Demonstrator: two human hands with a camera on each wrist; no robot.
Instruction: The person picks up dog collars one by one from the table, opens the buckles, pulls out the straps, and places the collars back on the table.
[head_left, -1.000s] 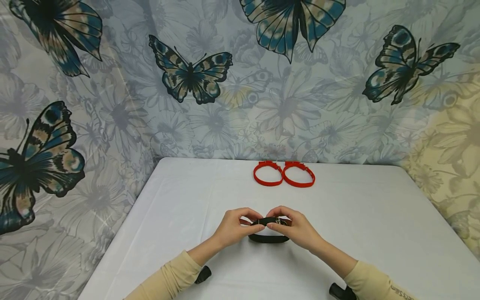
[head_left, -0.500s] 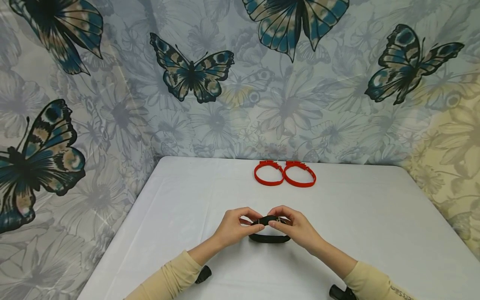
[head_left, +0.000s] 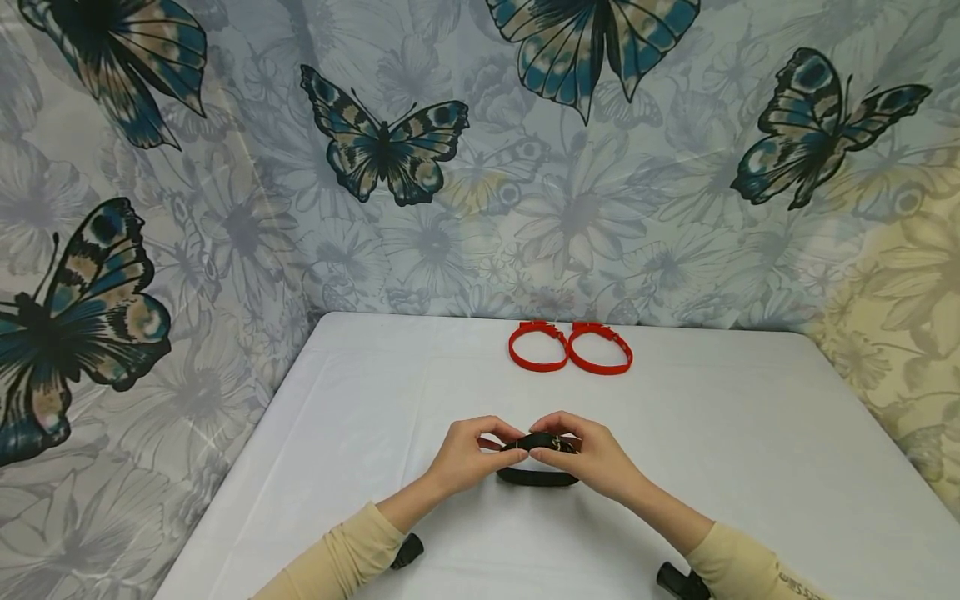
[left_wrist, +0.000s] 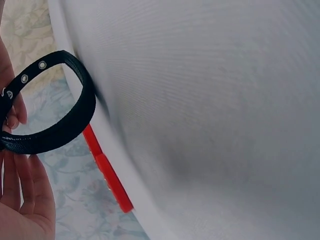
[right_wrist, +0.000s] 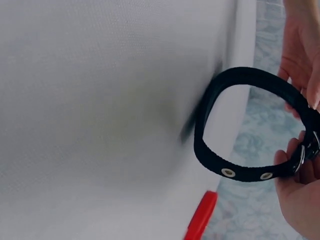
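A black collar (head_left: pixel 537 478), closed into a loop, stands at the near middle of the table with its buckle side up. My left hand (head_left: pixel 467 454) pinches its upper strap between thumb and fingertips. On the other side of the same strap, my right hand (head_left: pixel 591 454) grips beside the metal buckle. Round metal eyelets line the collar (right_wrist: pixel 247 76) in the right wrist view. The thumbs almost meet in the head view, and the fingers partly hide the strap's end. Bare table shows through the loop of the collar (left_wrist: pixel 89 100) in the left wrist view.
Two red collars, the left one (head_left: pixel 537 367) and the right one (head_left: pixel 600 370), lie buckled into rings side by side at the table's far edge. A white cloth covers the table (head_left: pixel 390 375). Butterfly-patterned fabric (head_left: pixel 435 250) hangs behind it.
My right thumb and fingers shifted slightly right along the strap, then back left towards the left hand. The left hand stays nearly still, and the red collars have not moved.
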